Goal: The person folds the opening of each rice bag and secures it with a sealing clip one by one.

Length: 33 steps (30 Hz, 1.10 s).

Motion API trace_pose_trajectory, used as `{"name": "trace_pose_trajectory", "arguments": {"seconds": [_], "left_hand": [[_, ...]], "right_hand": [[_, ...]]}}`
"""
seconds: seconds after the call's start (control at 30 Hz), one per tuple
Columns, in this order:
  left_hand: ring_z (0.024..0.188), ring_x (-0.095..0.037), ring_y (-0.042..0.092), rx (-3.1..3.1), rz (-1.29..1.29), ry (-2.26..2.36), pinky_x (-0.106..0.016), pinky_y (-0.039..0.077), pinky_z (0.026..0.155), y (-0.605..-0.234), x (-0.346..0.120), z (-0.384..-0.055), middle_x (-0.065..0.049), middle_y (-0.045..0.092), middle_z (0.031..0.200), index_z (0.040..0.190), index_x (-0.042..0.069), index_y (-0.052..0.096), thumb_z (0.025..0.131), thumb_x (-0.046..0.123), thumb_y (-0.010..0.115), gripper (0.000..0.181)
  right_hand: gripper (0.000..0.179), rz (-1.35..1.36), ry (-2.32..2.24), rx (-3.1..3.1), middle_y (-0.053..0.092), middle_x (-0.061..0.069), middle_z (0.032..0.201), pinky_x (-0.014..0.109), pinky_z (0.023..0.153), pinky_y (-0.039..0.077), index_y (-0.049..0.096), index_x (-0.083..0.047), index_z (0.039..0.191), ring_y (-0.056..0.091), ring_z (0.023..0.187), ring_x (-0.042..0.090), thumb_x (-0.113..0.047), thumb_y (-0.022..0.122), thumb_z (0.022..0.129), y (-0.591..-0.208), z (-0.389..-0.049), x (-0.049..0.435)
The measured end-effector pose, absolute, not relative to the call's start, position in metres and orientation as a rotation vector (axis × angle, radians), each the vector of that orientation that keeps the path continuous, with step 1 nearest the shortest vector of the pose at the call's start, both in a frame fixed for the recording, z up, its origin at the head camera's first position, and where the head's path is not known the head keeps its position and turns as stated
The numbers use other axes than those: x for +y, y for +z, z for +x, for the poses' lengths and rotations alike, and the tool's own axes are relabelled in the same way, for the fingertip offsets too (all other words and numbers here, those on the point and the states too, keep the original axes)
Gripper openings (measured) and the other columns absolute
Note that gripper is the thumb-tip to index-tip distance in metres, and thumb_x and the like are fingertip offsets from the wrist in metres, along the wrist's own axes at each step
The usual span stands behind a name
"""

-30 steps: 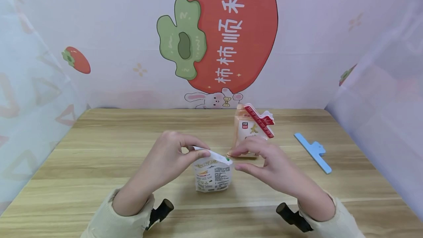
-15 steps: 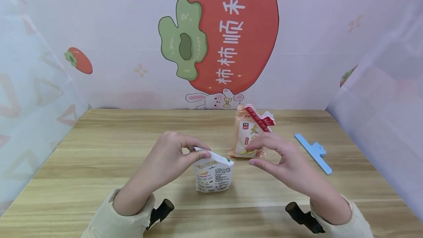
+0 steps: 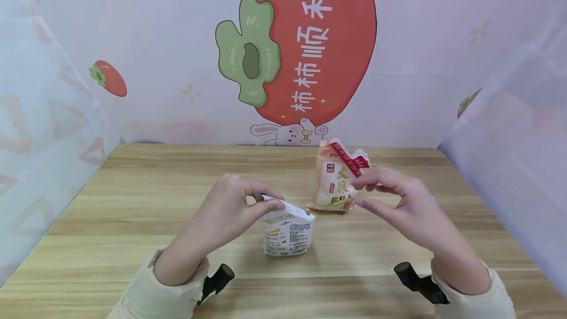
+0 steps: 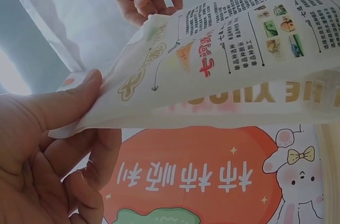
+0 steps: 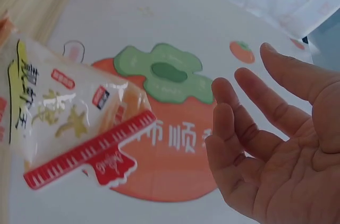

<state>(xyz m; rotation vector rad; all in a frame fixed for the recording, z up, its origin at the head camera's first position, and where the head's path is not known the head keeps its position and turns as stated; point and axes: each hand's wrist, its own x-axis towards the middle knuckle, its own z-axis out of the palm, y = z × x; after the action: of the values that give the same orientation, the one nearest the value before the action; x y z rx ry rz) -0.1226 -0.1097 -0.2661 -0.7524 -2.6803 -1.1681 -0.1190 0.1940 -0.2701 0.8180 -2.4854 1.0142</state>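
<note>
My left hand (image 3: pixel 230 215) pinches the folded top edge of a white printed bag (image 3: pixel 288 235) between thumb and fingers. The bag stands upright on the table; in the left wrist view its printed side (image 4: pixel 212 49) stretches away from the thumb. To the right, my right hand (image 3: pixel 403 201) hangs with bent, relaxed fingers, and nothing is between them in the right wrist view. Beyond its fingertips stands an orange and white bag (image 3: pixel 328 176), with a red sealing clip (image 3: pixel 345 158) across its top corner. Behind the right hand, a light blue clip (image 3: pixel 433 200) is almost fully hidden.
The wooden table (image 3: pixel 155 186) runs back to a white cloth backdrop (image 3: pixel 168 38) printed with a big persimmon. Cloth walls also flank the left and right sides. Each wrist carries a black camera mount.
My right hand has moved away from the white bag to the right, uncovering the orange bag's front and covering the blue clip. The left hand keeps its pinch on the white bag.
</note>
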Motion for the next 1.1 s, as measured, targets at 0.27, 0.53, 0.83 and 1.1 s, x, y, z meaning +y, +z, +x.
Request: {"name": "trace_pose_trajectory", "arguments": {"seconds": [0.27,0.53,0.83,1.1], "left_hand": [[0.064,-0.001,0.055,-2.694,-0.767,-1.150,-0.022,0.040,0.053,-0.266,-0.110,-0.123,0.013,0.070,0.068,0.086,0.021,0.081,0.081,0.020,0.082,0.005],[0.063,-0.001,0.054,-2.686,-0.782,-1.150,-0.022,0.039,0.052,-0.267,-0.110,-0.124,0.013,0.070,0.067,0.086,0.021,0.081,0.082,0.020,0.081,0.004],[0.063,-0.001,0.055,-2.696,-0.791,-1.156,-0.022,0.040,0.052,-0.267,-0.111,-0.124,0.013,0.070,0.068,0.086,0.022,0.081,0.082,0.020,0.081,0.004],[0.063,0.000,0.055,-2.693,-0.805,-1.158,-0.022,0.039,0.052,-0.267,-0.111,-0.124,0.012,0.071,0.069,0.086,0.022,0.080,0.082,0.021,0.081,0.004]], "right_hand": [[0.035,0.675,1.017,-2.481,0.068,-0.016,0.108,0.003,0.089,0.043,0.073,-0.013,0.109,0.054,0.104,-0.002,0.002,0.080,0.079,-0.265,-0.126,0.218],[0.029,0.563,1.094,-2.523,0.069,-0.020,0.106,0.003,0.088,0.043,0.072,-0.015,0.108,0.056,0.106,-0.007,0.002,0.075,0.084,-0.265,-0.137,0.241],[0.027,0.455,1.198,-2.583,0.068,-0.019,0.111,0.004,0.083,0.048,0.070,-0.015,0.115,0.063,0.100,-0.008,-0.003,0.070,0.090,-0.268,-0.148,0.272],[0.026,0.301,1.200,-2.643,0.067,-0.022,0.113,0.004,0.081,0.046,0.067,-0.011,0.120,0.063,0.097,-0.007,-0.009,0.068,0.094,-0.271,-0.153,0.304]]}}
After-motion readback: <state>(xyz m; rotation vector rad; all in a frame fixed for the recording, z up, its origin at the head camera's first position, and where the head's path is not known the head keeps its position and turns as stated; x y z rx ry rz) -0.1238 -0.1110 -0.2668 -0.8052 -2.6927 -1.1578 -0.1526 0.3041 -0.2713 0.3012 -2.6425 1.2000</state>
